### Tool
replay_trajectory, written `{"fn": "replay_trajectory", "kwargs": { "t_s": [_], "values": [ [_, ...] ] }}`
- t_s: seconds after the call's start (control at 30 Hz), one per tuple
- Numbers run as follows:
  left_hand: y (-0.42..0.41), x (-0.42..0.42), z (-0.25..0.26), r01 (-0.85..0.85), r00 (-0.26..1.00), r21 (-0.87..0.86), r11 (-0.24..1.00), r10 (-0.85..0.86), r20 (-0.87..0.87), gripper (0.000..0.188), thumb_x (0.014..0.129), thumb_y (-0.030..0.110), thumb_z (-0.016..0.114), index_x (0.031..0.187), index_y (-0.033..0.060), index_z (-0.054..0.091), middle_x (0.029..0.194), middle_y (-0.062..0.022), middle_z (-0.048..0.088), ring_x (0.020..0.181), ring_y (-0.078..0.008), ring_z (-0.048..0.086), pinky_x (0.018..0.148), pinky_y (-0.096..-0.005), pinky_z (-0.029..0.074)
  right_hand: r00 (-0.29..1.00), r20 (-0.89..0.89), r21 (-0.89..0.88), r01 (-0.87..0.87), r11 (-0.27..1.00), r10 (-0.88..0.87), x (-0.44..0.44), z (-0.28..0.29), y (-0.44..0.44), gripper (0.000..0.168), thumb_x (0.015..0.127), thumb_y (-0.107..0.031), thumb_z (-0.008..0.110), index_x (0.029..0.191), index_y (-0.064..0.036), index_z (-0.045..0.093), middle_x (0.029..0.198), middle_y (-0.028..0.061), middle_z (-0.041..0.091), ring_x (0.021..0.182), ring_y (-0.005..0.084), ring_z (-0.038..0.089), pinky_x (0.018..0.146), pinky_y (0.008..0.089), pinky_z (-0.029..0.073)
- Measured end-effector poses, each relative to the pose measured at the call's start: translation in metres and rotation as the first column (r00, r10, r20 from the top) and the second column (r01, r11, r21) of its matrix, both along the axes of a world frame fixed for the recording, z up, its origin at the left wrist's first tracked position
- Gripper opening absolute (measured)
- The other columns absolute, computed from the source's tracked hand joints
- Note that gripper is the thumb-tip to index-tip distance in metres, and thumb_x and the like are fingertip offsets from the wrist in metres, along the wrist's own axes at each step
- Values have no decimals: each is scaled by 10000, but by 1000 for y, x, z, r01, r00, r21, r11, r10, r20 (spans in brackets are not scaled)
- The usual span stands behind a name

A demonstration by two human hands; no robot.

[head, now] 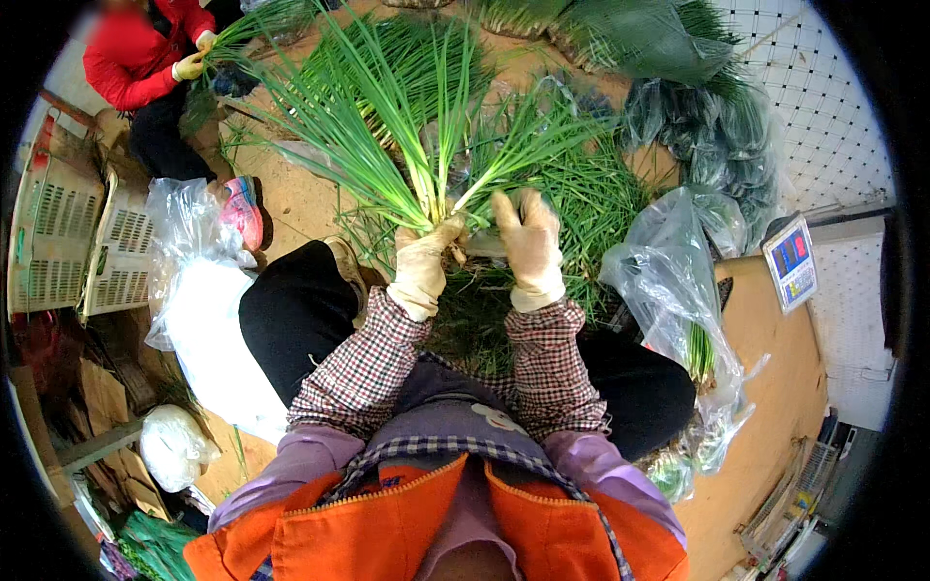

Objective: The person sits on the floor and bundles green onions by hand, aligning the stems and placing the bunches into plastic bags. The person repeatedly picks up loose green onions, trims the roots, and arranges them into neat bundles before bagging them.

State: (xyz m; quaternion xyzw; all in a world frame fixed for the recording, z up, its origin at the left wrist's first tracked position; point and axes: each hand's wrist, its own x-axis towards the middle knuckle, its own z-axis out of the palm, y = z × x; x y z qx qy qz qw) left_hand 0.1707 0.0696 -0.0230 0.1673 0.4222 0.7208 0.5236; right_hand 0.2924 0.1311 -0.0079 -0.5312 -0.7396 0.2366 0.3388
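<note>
My left hand [425,269], in a pale work glove, grips a bunch of scallions [429,174] by the white root ends. Their green leaves fan out away from me, and one stalk slants off to the right. Just right of the bunch is my right hand [532,243], gloved too and slightly blurred. A gap shows between its thumb and fingers, and no item is visible in it. Beneath and beyond both hands lies a heap of loose green leaves [588,210]. A larger pile of scallions [356,80] rests farther off.
A person in a red jacket [138,62] holds scallions at upper left. Clear plastic bags [661,247] and a digital scale [790,261] stand to my right. Plastic crates [123,247] and a white bag [218,341] are at left. Bagged greens [726,138] lie at upper right.
</note>
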Motion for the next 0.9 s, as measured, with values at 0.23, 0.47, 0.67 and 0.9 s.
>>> {"fn": "replay_trajectory", "kwargs": {
  "t_s": [0.23,0.47,0.67,0.9],
  "values": [
    [-4,7,-1,-2,993,-11,1000,0,-121,173,789,1,542,955,45,562,798,-16,590,614,-95,544,466,-228,422,969,58,505,-235,831,239,-47,24,12,221,688,-137,653,838,-12,550,725,106,513,656,265,529,569,339,426],
    [-1,0,9,-27,997,47,999,23,75,196,762,24,593,949,-29,570,698,-77,597,525,-122,557,380,-205,420,788,-610,-331,-344,879,79,-22,28,-16,51,750,-89,589,723,-47,580,779,76,578,684,201,547,587,307,421],
    [-4,-18,2,110,987,36,993,-113,111,208,779,32,579,965,-61,570,692,-112,616,491,-113,557,380,-192,444,-88,-954,-282,-67,957,-288,57,-25,12,130,803,-166,584,812,-40,556,813,84,613,621,109,532,563,223,444],
    [-7,-4,19,145,984,-15,989,-143,105,192,790,88,570,892,-75,559,675,-104,593,473,-133,550,362,-203,444,929,-163,-588,-361,724,332,41,-115,18,535,857,-294,478,1268,-15,277,1209,159,426,1009,231,529,850,292,435]
  ]
}}
